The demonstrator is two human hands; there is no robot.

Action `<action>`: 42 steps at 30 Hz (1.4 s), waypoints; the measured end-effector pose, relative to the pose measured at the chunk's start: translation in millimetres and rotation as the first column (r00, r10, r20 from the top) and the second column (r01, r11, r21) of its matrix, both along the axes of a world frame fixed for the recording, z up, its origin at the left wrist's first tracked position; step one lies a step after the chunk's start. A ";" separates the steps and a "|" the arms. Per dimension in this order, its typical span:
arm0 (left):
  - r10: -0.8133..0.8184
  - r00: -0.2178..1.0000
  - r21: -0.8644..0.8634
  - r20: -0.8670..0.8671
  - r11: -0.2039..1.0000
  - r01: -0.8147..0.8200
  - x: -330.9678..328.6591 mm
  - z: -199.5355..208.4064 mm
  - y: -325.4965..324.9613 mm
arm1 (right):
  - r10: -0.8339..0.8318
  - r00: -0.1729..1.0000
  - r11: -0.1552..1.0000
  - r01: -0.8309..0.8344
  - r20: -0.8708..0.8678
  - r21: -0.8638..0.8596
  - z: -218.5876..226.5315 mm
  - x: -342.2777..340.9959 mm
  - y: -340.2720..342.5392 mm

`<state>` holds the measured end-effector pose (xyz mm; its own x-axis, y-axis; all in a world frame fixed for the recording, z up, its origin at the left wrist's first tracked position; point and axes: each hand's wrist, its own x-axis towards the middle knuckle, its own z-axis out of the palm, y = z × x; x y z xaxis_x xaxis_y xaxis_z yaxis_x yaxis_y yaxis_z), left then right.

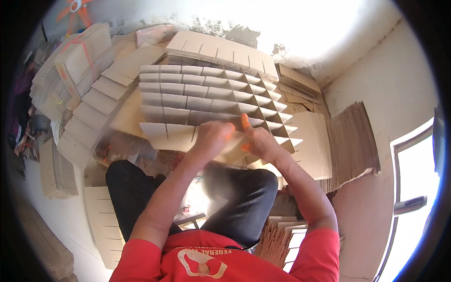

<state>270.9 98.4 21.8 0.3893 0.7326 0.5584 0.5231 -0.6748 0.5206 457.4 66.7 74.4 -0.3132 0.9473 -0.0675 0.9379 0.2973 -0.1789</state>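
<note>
A cardboard divider grid (202, 101) of long pale strips crossed by a few slotted strips stands in front of me. At its near edge, my left hand (213, 137) is closed, fingers curled over a cardboard strip (165, 135). Just to the right, my right hand (261, 142) grips the near part of the grid, one finger stretched up and the thumb lower down. Both hands' fingertips look orange. Between the hands the cardboard is smeared by motion, so the exact hold is partly hidden.
Slotted cardboard sheets (221, 51) are stacked behind the grid. A fanned row of sheets (94, 110) and a tied carton-like bundle (82, 58) stand at left. A tall stack of cardboard (354, 143) leans by the right wall. More strips (282, 239) lie beside my legs.
</note>
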 end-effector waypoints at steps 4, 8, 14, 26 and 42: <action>-0.048 0.993 0.038 0.107 0.998 0.044 -4.9 -3.9 -4.9 | -0.135 0.891 0.911 0.284 -0.433 0.300 16.8 32.3 -9.1; -0.006 0.999 0.215 0.046 0.977 -0.004 -26.4 29.5 -22.0 | -0.502 0.855 0.532 0.423 -0.129 0.734 -8.7 161.1 -43.1; 0.130 0.983 0.303 -0.128 0.949 -0.086 -58.8 32.7 -24.4 | -0.917 0.374 0.399 0.839 0.140 0.369 -83.5 272.6 -130.3; 0.262 0.962 0.252 -0.081 0.939 -0.235 -86.7 12.6 -23.2 | -0.917 0.396 0.376 0.894 -0.039 0.242 -72.8 313.9 -119.1; 0.150 0.979 0.073 -0.139 0.987 -0.141 -89.4 -1.5 -18.2 | -0.427 0.417 0.397 0.883 -0.802 0.248 -13.2 372.3 -78.5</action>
